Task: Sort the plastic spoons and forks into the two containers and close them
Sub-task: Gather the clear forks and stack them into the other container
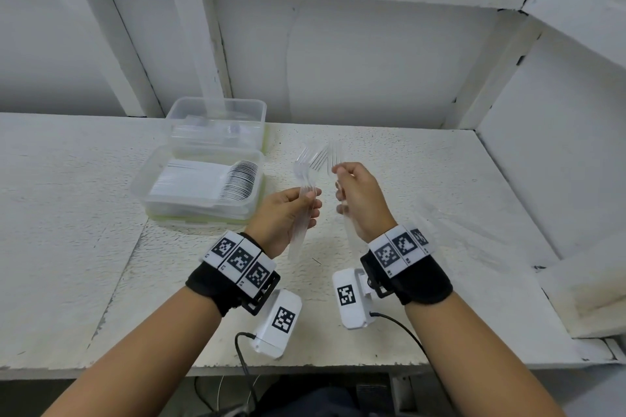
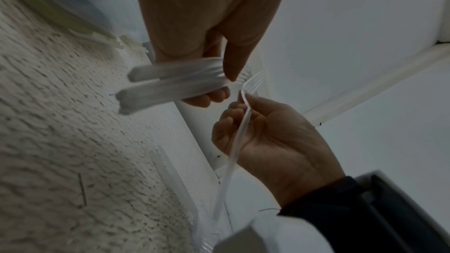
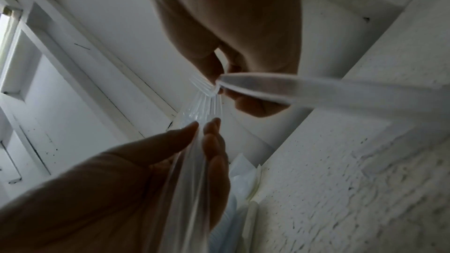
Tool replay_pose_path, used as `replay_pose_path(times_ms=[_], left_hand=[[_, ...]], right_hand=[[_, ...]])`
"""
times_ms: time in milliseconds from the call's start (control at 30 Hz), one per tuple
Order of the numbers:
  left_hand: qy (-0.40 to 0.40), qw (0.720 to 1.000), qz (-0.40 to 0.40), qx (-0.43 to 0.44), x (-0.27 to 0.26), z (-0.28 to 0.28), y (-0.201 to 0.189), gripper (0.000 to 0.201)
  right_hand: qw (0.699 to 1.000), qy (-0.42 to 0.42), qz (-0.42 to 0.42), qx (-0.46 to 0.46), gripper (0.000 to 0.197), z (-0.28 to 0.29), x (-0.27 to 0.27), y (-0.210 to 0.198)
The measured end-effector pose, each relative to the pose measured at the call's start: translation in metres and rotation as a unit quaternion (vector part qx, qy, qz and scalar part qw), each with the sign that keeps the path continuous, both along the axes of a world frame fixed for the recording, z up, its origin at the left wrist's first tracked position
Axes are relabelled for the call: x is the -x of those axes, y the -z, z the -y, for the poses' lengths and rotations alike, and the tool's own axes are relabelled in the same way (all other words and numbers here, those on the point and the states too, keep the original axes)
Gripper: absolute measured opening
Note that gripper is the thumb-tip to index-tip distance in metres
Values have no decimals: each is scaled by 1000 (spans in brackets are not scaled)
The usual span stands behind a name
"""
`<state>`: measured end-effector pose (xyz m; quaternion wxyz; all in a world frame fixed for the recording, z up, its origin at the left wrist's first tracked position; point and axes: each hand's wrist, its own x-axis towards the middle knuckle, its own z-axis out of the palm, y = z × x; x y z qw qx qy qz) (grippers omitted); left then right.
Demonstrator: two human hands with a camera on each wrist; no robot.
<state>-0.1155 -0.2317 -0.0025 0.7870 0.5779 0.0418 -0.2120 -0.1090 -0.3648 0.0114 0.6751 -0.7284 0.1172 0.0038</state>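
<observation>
My left hand (image 1: 303, 210) grips a bundle of clear plastic forks (image 1: 305, 179) by the handles, tines pointing up and away. In the left wrist view the bundle's handles (image 2: 170, 86) stick out to the left of my left hand (image 2: 219, 88). My right hand (image 1: 343, 184) pinches clear forks (image 1: 325, 156) close beside the bundle, their tines near it; the right wrist view shows their handles (image 3: 316, 89). Left of the hands stand two open clear containers: the near container (image 1: 139, 184) holds stacked white spoons (image 1: 237, 179), the far container (image 1: 260, 118) holds clear cutlery.
Faint clear cutlery (image 1: 437, 210) lies on the white textured table (image 1: 67, 213) to the right of my right hand. A green-edged lid (image 1: 189, 221) lies under the near container. White walls and beams stand behind and to the right.
</observation>
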Motion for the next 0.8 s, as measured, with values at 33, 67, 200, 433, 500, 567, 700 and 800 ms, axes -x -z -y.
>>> replay_pose_path(times_ms=[33,67,200,433,500,567,700,800], left_hand=[[2,1000,-1,1,0,0,0,14],[4,1000,-3,6,0,0,-1,14],[14,1000,-2,6,0,-1,-2,14],[45,998,-17,45,3,-4,-11,17],[62,997,-19,42,4,-6,-13,17],[80,996,-25,36,4,-9,-14,18],[125,991,-53,7,1,-15,-17,23],[153,986,-59,-27,-1,-18,-20,31]], right_hand=[[1000,0,6,0,14,-2,1,1],[1000,-1,12,-2,13,-3,1,1],[999,-12,35,-4,8,-2,0,3],[999,-19,41,19,14,-4,-2,11],[999,-24,23,4,26,-4,-3,13],[999,-42,17,-11,27,-3,-4,13],[995,-84,39,47,16,0,-4,8],[991,-102,53,69,28,-2,-5,4]])
